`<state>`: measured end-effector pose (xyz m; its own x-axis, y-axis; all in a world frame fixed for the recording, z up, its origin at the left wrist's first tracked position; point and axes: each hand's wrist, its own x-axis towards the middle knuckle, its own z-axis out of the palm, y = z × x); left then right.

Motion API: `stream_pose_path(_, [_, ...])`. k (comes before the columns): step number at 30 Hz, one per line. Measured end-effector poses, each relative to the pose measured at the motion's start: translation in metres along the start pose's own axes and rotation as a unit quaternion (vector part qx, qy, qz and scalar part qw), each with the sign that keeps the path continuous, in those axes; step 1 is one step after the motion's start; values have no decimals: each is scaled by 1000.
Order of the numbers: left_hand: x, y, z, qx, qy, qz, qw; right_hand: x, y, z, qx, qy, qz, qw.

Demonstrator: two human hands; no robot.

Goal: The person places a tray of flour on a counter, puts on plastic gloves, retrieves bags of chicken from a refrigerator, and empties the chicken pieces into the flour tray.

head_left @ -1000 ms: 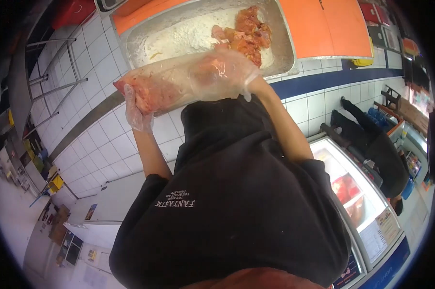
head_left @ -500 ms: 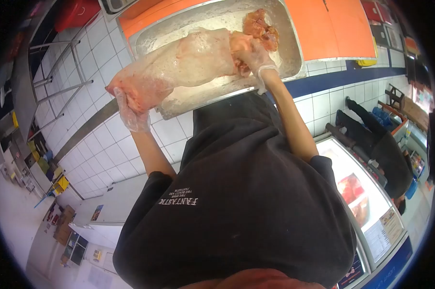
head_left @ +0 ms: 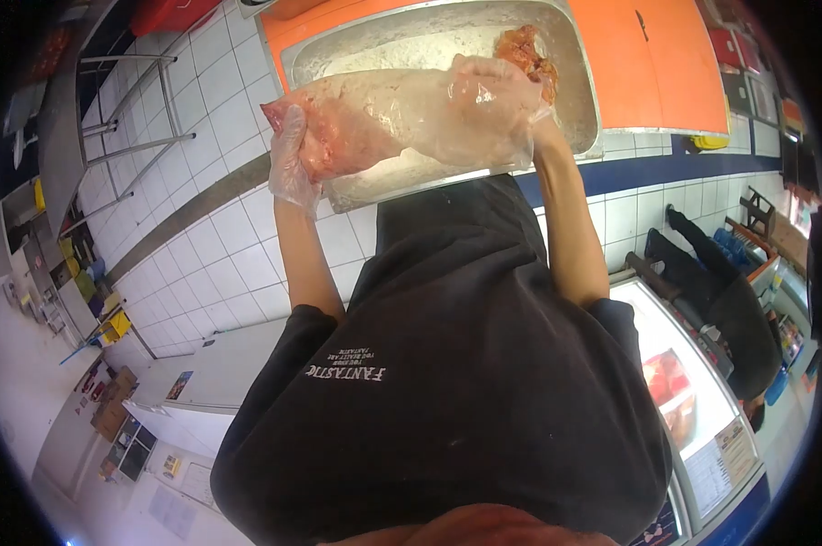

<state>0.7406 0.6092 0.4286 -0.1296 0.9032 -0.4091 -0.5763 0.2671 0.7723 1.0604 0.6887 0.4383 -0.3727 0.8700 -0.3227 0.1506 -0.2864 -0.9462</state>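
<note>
A long clear plastic bag [head_left: 393, 109] with wet pinkish meat at its left end is stretched across the front of a metal tray [head_left: 374, 197]. My left hand [head_left: 294, 159], in a clear glove, grips the bag's left end. My right hand [head_left: 497, 96] is inside the bag's right end, seen blurred through the plastic, so its fingers are hard to make out. White flour [head_left: 411, 50] covers the tray's bottom. Reddish marinated meat pieces [head_left: 527, 56] lie at the tray's right side, just behind my right hand.
An orange counter [head_left: 647, 64] surrounds the tray. A metal-legged table [head_left: 138, 136] stands at the left. To the right are a lit display case [head_left: 693, 382] and another person [head_left: 738, 318] in dark clothes. White tiles and a blue stripe run below the counter.
My right hand, outside the bag's opening among meat half a second ago, is now inside the bag. Fewer meat pieces lie in the tray than one second ago.
</note>
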Motion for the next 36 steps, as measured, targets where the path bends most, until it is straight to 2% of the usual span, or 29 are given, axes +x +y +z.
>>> stream_pose_path(1, [0, 1, 5, 1, -2, 1, 1000, -3, -5, 1, 11, 1, 100, 995])
stream_pose_path(2, [-3, 2, 10, -22, 4, 12, 1000, -12, 14, 6, 23, 124, -12, 992])
stream_pose_path(3, [-5, 3, 14, -45, 8, 23, 999, -19, 18, 9, 33, 244, -124, 961])
stream_pose_path(4, [-6, 4, 16, -46, 7, 24, 999, -23, 19, 3, 32, 245, -126, 961])
stream_pose_path(6, [-5, 5, 18, -57, 29, 26, 998, -26, 15, -7, 168, 189, 67, 965])
stream_pose_path(7, [-5, 5, 17, -56, 29, 24, 998, -35, 2, 0, 169, 190, 68, 965])
stream_pose_path(9, [-1, 8, 16, 31, 51, 20, 998, -46, -12, 10, 278, 104, -3, 955])
stream_pose_path(10, [-2, 11, 21, 32, 48, 19, 998, -46, -12, 10, 314, 76, -27, 946])
stream_pose_path(12, [-4, 19, 31, 110, 68, 19, 991, -24, 9, -4, 93, 140, 52, 984])
stream_pose_path(13, [-5, 22, 34, 111, 68, 20, 991, -25, 16, -6, 94, 140, 51, 984])
stream_pose_path(15, [-8, 28, 42, 139, 90, 38, 985, -29, 19, -8, 238, 119, 54, 962])
stream_pose_path(16, [-11, 33, 48, 140, 88, 38, 986, -30, 18, -4, 239, 121, 53, 962])
stream_pose_path(18, [-18, 44, 62, 105, 84, 43, 990, -28, 13, 7, 392, 49, 76, 915])
stream_pose_path(19, [-21, 51, 69, 105, 82, 47, 990, -28, 20, 4, 391, 49, 72, 916])
stream_pose_path(20, [-23, 57, 75, 115, 67, 41, 990, -26, 37, 3, 445, -19, 31, 895])
stream_pose_path(23, [-26, 68, 82, 156, 50, 37, 986, -10, 80, 9, 502, -103, -16, 859])
stream_pose_path(25, [-27, 73, 85, 188, 47, 38, 980, -9, 82, 13, 510, -117, -22, 852])
stream_pose_path(28, [-28, 80, 93, 209, 59, 77, 973, -14, 85, 14, 496, -76, 45, 864])
stream_pose_path(34, [-33, 98, 117, 239, 23, 46, 970, -11, 92, 25, 512, -79, 19, 855])
stream_pose_path(36, [-27, 100, 116, 250, -10, 72, 965, -11, 89, 28, 527, -79, 53, 845])
